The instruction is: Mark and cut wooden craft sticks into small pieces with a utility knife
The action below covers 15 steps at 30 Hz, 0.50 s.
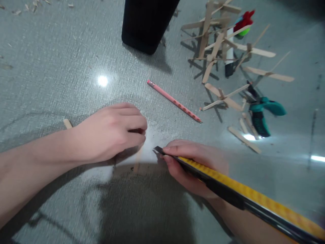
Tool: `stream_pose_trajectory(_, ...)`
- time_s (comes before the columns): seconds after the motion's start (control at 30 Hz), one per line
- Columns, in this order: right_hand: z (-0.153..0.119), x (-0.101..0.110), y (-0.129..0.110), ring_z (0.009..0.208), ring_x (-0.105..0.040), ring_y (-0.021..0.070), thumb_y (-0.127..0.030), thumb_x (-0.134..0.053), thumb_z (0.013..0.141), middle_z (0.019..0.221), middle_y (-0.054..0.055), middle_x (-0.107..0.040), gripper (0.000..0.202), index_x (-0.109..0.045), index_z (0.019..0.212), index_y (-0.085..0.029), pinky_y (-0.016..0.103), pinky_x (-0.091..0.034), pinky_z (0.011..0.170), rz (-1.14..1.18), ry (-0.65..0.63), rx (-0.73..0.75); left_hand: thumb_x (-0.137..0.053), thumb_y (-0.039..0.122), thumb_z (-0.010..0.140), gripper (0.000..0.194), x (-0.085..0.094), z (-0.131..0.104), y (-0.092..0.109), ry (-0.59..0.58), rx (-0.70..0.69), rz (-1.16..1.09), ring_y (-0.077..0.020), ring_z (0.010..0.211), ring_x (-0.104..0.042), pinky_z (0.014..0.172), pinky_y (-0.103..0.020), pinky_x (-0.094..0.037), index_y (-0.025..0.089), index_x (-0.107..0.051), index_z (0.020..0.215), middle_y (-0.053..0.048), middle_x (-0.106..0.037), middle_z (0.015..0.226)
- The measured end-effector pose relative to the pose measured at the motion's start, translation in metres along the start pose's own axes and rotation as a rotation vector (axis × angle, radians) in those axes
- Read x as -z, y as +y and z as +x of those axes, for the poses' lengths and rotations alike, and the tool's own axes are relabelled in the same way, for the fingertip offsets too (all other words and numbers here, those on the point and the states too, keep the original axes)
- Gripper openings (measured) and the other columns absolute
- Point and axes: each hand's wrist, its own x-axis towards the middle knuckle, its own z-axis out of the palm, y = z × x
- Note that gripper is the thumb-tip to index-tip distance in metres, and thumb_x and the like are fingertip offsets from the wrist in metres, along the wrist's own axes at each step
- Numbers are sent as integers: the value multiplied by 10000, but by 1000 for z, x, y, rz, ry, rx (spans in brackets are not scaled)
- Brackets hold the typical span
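Note:
My right hand (193,166) is wrapped around a yellow and black utility knife (223,183). Its dark blade points left towards my other hand, its tip apart from the fingers there. My left hand (114,132) is closed low over the table, thumb and fingers pinched together on a pale wooden craft stick (137,161). Part of that stick shows below the thumb; its upper part and my fingertips are hidden. Beyond both hands lies a pink pencil (175,101), tip to the right.
Crossed craft sticks (215,44) are piled at the upper right, by a white marker (230,51) and a red item (245,20). Teal-handled pliers (264,108) lie below. A black container (147,27) stands at the top. Wood shavings (33,6) litter the grey table (63,67).

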Motion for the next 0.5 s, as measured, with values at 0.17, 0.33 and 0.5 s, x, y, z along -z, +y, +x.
stream_pose_trajectory(0.17,0,0,0,614,-686,155,-34,-620,840,747,11,-717,355,-648,1090,-285,294,-585,563,15,-22,-8,-442,154,1002,297,1,0,2,-13,7,16,-194,962,-627,985,-407,-494,195,-724,917,-61,-708,1060)
stream_pose_trajectory(0.33,3,-5,1,606,-671,142,-42,-620,851,745,2,-702,315,-653,1063,-273,282,-577,567,67,-10,-5,-461,161,1010,278,-3,1,1,-20,-7,-55,-201,954,-627,899,-371,-497,197,-733,967,-62,-717,1026)
stream_pose_trajectory(0.5,5,-11,-3,619,-667,141,-15,-615,840,746,13,-690,296,-645,1035,-235,290,-570,598,90,-41,-27,-531,124,966,258,-6,4,0,-13,46,-153,-183,895,-628,814,-316,-505,190,-750,847,-56,-718,935)
